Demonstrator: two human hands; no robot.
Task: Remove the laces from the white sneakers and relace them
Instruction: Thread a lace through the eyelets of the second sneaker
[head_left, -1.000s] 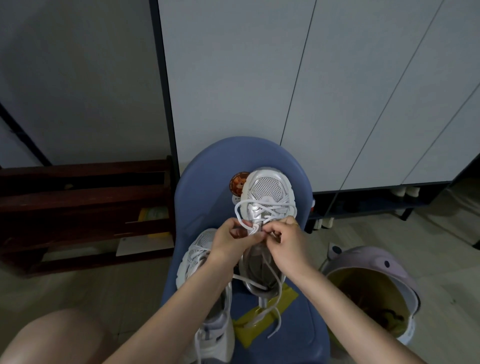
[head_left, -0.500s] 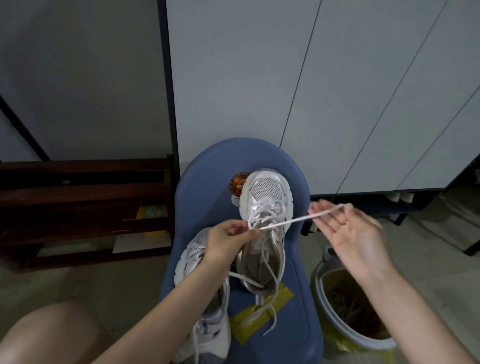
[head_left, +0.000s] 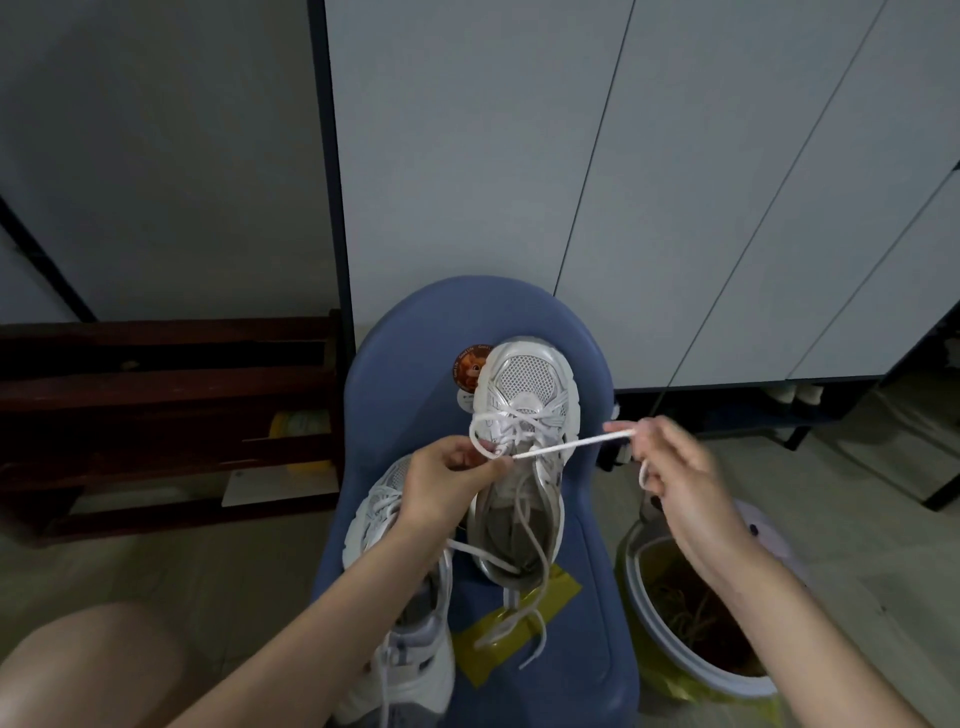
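Two white sneakers lie on a blue chair (head_left: 405, 364). The farther sneaker (head_left: 524, 395) points its toe away from me; the nearer sneaker (head_left: 400, 639) sits lower left, partly under my left forearm. My left hand (head_left: 441, 483) pinches the farther sneaker's lace at its eyelets. A taut white lace (head_left: 566, 448) runs from there out to the right, where my right hand (head_left: 675, 473) holds its end between curled fingers. Loose lace ends trail over the shoe's opening and down the seat.
A yellow wrapper (head_left: 519, 629) lies on the seat under the lace ends. A lidded bin (head_left: 691, 670) with a yellow liner stands right of the chair. A dark wooden rack (head_left: 156, 415) is at left, white cabinet doors behind. My knee (head_left: 88, 670) shows bottom left.
My right hand has left the eyelets and drawn the lace out to the right until it is taut, and its fingers have closed on the lace end. My left hand stays at the eyelets.
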